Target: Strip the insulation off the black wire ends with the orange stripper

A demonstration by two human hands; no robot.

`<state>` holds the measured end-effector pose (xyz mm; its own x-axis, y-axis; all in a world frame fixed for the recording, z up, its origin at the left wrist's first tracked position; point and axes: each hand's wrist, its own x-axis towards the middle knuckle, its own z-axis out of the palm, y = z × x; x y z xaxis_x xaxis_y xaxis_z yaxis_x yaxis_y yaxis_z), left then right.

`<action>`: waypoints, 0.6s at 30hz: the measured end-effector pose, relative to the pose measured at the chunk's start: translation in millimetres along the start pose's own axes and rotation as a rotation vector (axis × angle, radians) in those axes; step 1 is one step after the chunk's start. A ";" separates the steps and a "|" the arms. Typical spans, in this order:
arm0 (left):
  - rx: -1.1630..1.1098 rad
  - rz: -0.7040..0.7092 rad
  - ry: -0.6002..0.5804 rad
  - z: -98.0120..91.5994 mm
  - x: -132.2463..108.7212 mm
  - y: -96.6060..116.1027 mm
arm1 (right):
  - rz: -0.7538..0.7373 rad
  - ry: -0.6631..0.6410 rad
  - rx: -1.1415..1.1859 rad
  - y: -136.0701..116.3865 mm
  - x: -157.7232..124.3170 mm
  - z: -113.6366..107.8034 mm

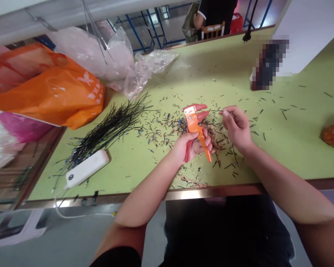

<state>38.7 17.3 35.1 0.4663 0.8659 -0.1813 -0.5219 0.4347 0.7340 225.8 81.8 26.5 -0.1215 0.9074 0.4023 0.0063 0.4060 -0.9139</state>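
Observation:
My left hand (193,145) is wrapped round the handles of an orange and red wire stripper (194,124). Its red jaws point right and stand apart, over the worktable. Just right of them, my right hand (237,126) is closed in a pinch. A thin dark wire end (220,111) pokes out from its fingertips toward the jaws; most of it is hidden by the fingers. Under and around both hands lie many short black wire offcuts and copper-coloured strands (215,135), some bits with blue ends.
A bundle of long black wires (108,126) lies to the left, beside a white power bank (87,168) with a cable. An orange bag (52,89) and clear plastic bags (114,55) fill the back left. A blurred dark red object (268,65) leans back right. Another person (217,15) is beyond the table.

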 end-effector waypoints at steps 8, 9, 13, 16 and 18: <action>-0.040 0.009 -0.047 -5.9 1.8 -3.6 | 0.002 -0.026 -0.012 -4.0 -1.1 1.4; -0.040 0.012 -0.054 -6.2 1.8 -4.2 | 0.004 -0.035 -0.017 -4.3 -1.3 1.6; -0.033 0.019 -0.079 -7.9 2.7 -7.2 | -0.022 -0.061 -0.017 -3.6 -1.0 1.8; -0.011 0.029 -0.080 -9.1 3.4 -9.1 | -0.028 -0.076 -0.024 -1.5 -0.8 1.9; 0.025 0.039 -0.060 -9.4 3.8 -10.5 | -0.024 -0.085 -0.030 -0.3 -1.0 2.0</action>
<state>39.2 18.3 20.5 0.4883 0.8653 -0.1134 -0.5230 0.3942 0.7558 223.9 80.5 26.2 -0.2054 0.8856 0.4167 0.0317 0.4315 -0.9015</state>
